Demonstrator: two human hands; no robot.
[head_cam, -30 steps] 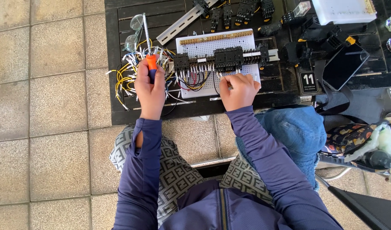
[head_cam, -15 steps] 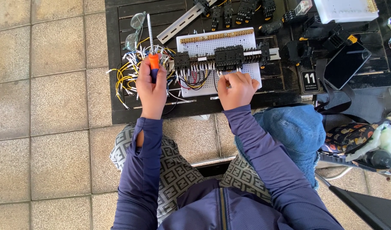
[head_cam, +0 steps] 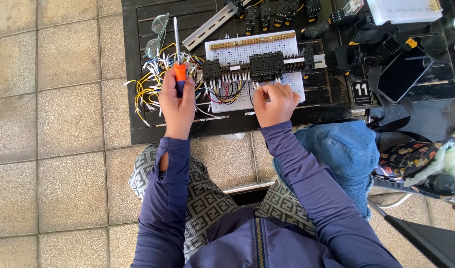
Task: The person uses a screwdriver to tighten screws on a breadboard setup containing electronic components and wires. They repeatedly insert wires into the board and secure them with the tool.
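Note:
My left hand (head_cam: pixel 178 101) grips a screwdriver (head_cam: pixel 178 59) with an orange and blue handle, its shaft pointing away from me over a tangle of yellow and white wires (head_cam: pixel 150 89). My right hand (head_cam: pixel 274 103) rests on the near edge of a white perforated board (head_cam: pixel 247 52), fingertips at the white wires beneath a row of black terminal blocks (head_cam: pixel 252 67). The board lies on a dark slatted table (head_cam: pixel 138 119). Red, black and yellow wires loop below the blocks on the left.
Clear safety glasses (head_cam: pixel 155 34) and a metal rail (head_cam: pixel 210 25) lie at the back left. More black blocks, a dark phone (head_cam: pixel 403 74), a numbered card (head_cam: pixel 361 93) and a white box (head_cam: pixel 403 10) sit to the right. A blue hat (head_cam: pixel 341 154) rests beside my right arm.
The screwdriver in my left hand has tilted more upright. My right hand has shifted slightly along the board's near edge.

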